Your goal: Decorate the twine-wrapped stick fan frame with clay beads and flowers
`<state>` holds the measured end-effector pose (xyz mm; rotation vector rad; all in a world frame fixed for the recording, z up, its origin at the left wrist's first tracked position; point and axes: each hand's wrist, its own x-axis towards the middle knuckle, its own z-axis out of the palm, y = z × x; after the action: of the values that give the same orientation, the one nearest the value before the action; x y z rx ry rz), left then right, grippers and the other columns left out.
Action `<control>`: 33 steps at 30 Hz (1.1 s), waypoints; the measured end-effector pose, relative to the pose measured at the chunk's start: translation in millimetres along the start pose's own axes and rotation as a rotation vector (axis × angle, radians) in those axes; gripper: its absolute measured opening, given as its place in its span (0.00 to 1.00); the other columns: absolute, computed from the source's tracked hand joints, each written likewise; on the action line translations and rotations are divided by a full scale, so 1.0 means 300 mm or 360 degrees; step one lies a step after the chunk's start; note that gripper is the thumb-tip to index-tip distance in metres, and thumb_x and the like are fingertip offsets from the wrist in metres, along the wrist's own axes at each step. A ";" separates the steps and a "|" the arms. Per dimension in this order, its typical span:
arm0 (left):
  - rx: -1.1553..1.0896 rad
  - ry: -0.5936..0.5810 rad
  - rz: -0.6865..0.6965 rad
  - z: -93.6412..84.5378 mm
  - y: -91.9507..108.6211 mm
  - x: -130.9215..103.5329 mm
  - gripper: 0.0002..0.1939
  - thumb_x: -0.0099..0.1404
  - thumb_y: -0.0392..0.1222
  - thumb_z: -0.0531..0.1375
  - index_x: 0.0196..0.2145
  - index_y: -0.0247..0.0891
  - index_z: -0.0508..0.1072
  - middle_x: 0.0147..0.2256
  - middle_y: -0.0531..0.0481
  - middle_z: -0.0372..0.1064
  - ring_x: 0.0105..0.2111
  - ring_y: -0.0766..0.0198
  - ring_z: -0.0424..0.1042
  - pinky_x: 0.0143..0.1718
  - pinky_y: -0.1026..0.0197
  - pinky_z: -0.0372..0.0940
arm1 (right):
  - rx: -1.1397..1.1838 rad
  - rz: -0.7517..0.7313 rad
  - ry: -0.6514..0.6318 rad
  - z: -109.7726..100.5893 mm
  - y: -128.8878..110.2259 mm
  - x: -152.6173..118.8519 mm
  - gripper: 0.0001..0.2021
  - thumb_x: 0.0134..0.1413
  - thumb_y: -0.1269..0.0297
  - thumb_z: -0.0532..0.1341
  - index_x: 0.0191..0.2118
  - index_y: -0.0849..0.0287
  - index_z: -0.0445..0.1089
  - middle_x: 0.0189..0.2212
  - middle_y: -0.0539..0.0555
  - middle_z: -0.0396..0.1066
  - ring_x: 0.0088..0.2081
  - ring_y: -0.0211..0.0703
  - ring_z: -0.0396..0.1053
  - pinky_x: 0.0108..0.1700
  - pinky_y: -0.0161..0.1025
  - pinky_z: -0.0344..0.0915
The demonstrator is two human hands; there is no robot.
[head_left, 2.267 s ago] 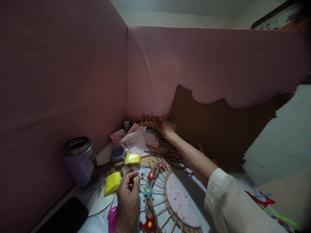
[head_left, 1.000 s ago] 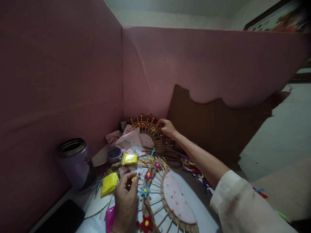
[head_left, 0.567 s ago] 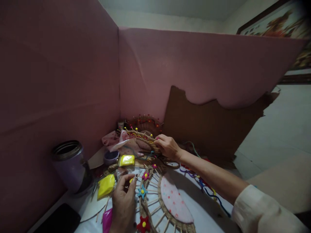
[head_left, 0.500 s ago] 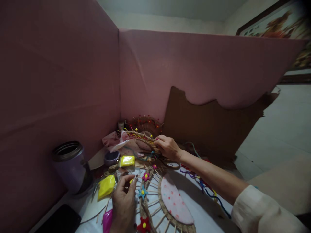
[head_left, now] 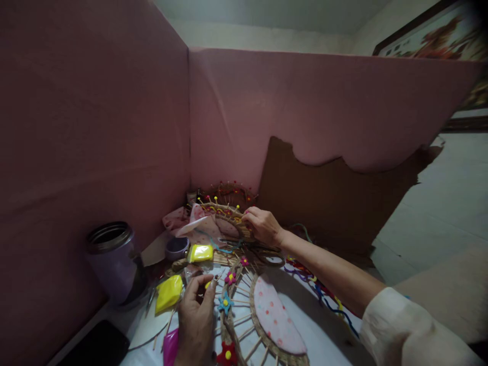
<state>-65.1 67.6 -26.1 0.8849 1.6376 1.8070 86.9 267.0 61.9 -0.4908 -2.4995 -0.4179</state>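
Note:
My left hand (head_left: 196, 317) is closed in a pinch on a small yellow piece of clay (head_left: 208, 285), beside the left edge of a half-round craft. That craft (head_left: 251, 300) has thin sticks between twine-wrapped arcs, a pink dotted cloth centre, and a blue flower (head_left: 225, 303) and a red flower (head_left: 227, 353) along its rim. Farther back, my right hand (head_left: 264, 226) reaches to the right end of a second stick craft (head_left: 217, 207) edged with yellow balls. Its fingers are pressed together; what lies between them is hidden.
A purple tumbler (head_left: 116, 274) stands open at left, near a black phone-like slab (head_left: 93, 345). Yellow clay packets (head_left: 169, 294) and a small purple bowl (head_left: 177, 248) lie closer in. Scissors (head_left: 272, 256) rest under my right wrist. Brown cardboard (head_left: 316, 208) leans at the back.
The view has shifted very slightly. My right hand has risen a little at the back craft, its fingers still together. My left hand keeps its pinch on the yellow piece.

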 end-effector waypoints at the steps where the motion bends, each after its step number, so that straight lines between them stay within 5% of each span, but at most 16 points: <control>1: 0.0003 0.0001 0.0010 0.001 0.001 -0.002 0.19 0.48 0.56 0.63 0.30 0.36 0.74 0.27 0.49 0.71 0.27 0.60 0.67 0.29 0.62 0.61 | -0.0008 0.0061 -0.0003 0.001 0.009 0.015 0.08 0.52 0.75 0.53 0.35 0.60 0.68 0.34 0.57 0.68 0.37 0.43 0.64 0.38 0.36 0.61; 13: 0.0050 -0.0040 0.0065 -0.002 -0.021 0.007 0.16 0.52 0.52 0.62 0.33 0.36 0.72 0.28 0.50 0.69 0.27 0.62 0.66 0.29 0.62 0.61 | -0.0035 0.0758 -0.0161 0.082 0.151 0.202 0.12 0.48 0.77 0.55 0.38 0.61 0.70 0.38 0.56 0.71 0.41 0.45 0.66 0.40 0.36 0.62; 20: -0.0032 -0.0039 0.0106 0.009 -0.018 0.009 0.13 0.56 0.49 0.60 0.34 0.37 0.71 0.30 0.50 0.68 0.31 0.62 0.66 0.35 0.61 0.61 | 0.0004 0.0860 -0.0362 -0.020 0.115 0.173 0.13 0.41 0.79 0.60 0.34 0.57 0.75 0.43 0.55 0.71 0.50 0.48 0.61 0.46 0.37 0.59; 26: -0.0007 -0.0009 0.0106 0.008 0.010 0.006 0.13 0.59 0.51 0.57 0.29 0.37 0.69 0.24 0.54 0.65 0.22 0.68 0.59 0.23 0.65 0.55 | 0.0099 0.1182 -0.0333 -0.177 -0.038 0.049 0.10 0.53 0.65 0.58 0.38 0.56 0.74 0.42 0.55 0.73 0.45 0.46 0.66 0.43 0.37 0.61; 33: -0.0188 -0.0061 0.0194 0.002 0.036 0.007 0.15 0.61 0.52 0.54 0.31 0.37 0.68 0.22 0.55 0.65 0.18 0.70 0.59 0.20 0.68 0.55 | 0.0356 0.1673 -0.0568 -0.235 -0.266 -0.285 0.12 0.53 0.61 0.58 0.27 0.62 0.74 0.21 0.52 0.72 0.26 0.38 0.69 0.29 0.32 0.58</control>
<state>-65.7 68.3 -15.2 0.9787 1.4650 1.9348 151.8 147.0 54.3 -1.7438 -2.1491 0.3856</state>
